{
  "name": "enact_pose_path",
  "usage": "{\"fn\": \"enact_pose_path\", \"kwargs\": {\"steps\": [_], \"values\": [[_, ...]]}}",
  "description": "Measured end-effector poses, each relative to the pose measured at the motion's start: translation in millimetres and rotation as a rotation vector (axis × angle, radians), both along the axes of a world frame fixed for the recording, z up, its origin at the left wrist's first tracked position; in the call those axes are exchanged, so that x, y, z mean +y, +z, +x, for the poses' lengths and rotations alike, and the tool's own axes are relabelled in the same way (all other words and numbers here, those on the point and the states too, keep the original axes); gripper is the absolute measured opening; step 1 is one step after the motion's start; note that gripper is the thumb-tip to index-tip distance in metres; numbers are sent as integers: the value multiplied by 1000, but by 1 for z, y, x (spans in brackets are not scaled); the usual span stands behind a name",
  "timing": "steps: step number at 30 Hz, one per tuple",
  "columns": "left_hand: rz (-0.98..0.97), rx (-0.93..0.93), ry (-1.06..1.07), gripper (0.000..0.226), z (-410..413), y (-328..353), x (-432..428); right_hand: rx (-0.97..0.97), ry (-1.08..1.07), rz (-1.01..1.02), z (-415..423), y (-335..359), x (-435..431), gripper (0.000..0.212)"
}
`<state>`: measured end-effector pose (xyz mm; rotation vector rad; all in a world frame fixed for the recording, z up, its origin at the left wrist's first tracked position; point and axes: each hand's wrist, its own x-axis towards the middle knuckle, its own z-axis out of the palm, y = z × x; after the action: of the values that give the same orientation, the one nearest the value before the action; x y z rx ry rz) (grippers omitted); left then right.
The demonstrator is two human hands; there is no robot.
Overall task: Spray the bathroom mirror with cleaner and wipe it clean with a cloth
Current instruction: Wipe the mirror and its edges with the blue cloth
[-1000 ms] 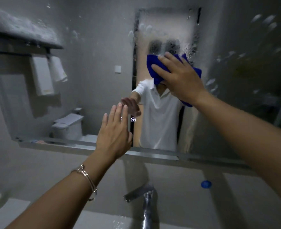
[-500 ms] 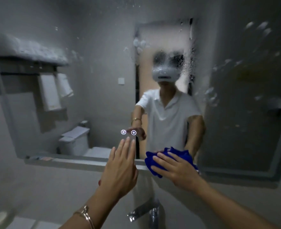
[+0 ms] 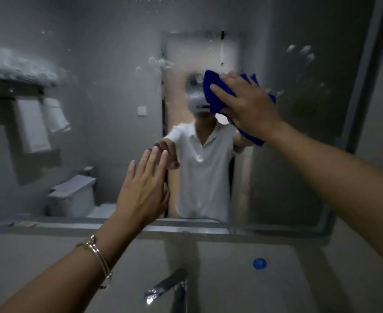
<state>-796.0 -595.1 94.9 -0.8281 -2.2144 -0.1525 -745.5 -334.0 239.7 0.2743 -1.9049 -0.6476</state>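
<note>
While the mirror [image 3: 95, 64] ran wide to the left, its right frame [image 3: 362, 86] stood just beyond the working hand and its lower ledge [image 3: 118, 227] lay below both wrists, leaving most open glass to the left and above. Droplets and smears marked the upper glass. The right hand [image 3: 247, 105] pressed the blue cloth [image 3: 211, 91] against the mirror high up, right of centre; its fingers [image 3: 222, 92] lay nearly straight and slightly spread over the bunched cloth, a fold of which hung below the wrist. That arm reached up and leftward from the lower right. The left hand [image 3: 143, 190] was raised palm-forward near the glass, fingers [image 3: 148, 161] straight and close together, holding nothing; whether they touched the mirror could not be told. A bracelet [image 3: 98, 256] sat on that wrist. Below were a tap [image 3: 168, 288] and a small blue disc [image 3: 259, 263].
</note>
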Motion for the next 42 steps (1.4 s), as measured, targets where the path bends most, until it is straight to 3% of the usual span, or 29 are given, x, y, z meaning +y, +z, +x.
{"fn": "enact_pose_path", "kwargs": {"steps": [6,11,14,18,24,27,30,33,36,42], "values": [[-43,-79,-11,75,18,-12,16,1,117,-104,-2,-84,-1,47],[-96,-128,-4,79,36,-27,21,-286,159,108,15,-221,24,60],[-125,-166,-16,72,45,-38,25,-399,91,225,27,-264,36,61],[-173,-204,35,69,53,-36,29,-462,30,296,34,-254,43,86],[-145,-185,17,72,53,-16,35,-248,105,136,44,-107,51,49],[-78,-130,-19,71,54,-10,45,-167,-16,39,48,-31,53,46],[-69,-102,-49,71,57,-12,59,-106,-58,-124,45,-7,50,48],[-68,-98,-55,72,61,-20,67,-35,-12,-177,40,-36,48,49],[-97,-113,-40,72,61,-32,66,-40,53,-85,40,-100,54,47],[-158,-176,-39,71,62,-55,64,-277,-40,131,53,-242,72,66]]}}
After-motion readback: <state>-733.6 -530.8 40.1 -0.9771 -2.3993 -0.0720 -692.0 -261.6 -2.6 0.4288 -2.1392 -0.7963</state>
